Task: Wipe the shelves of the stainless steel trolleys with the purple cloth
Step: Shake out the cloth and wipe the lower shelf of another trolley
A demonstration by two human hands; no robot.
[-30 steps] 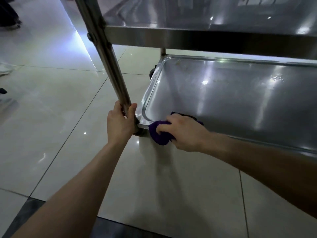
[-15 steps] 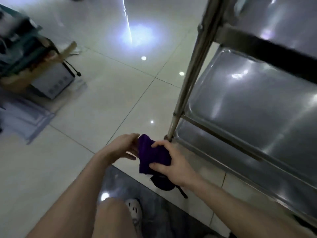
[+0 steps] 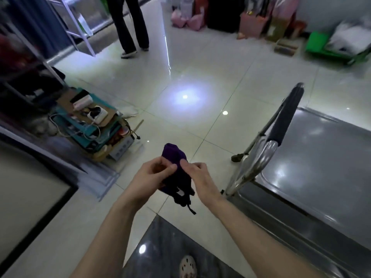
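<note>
Step in hand, as judged: turning or refolding the cloth between passes, not wiping.

Purple cloth (image 3: pixel 174 155) is held in mid-air over the floor (image 3: pixel 200 63), left of the trolley (image 3: pixel 259 157) and apart from it.

Left hand (image 3: pixel 149 175): fingers curled, thumb and forefinger pinching the cloth's left edge.
Right hand (image 3: pixel 200 178): fingers curled round its right side.
Both grip the cloth; neither touches steel.

Next move, as judged: settle a clean face outward, let one hand go, carry the cloth right onto the top shelf (image 3: pixel 321 161), press it flat and sweep along the steel. The handle (image 3: pixel 287 117) stands between the hands and the shelf, so the path should go over or round it.

Hard to make out:
- The lower part of the cloth reads nearly black, so how it is folded cannot be told.
- A dark strap (image 3: pixel 188 206) hangs below the hands; what it belongs to is unclear.
- The trolley is cut off at the right edge, and its lower shelf shows only as a strip under the top one.
- The left margin is blurred.
</note>
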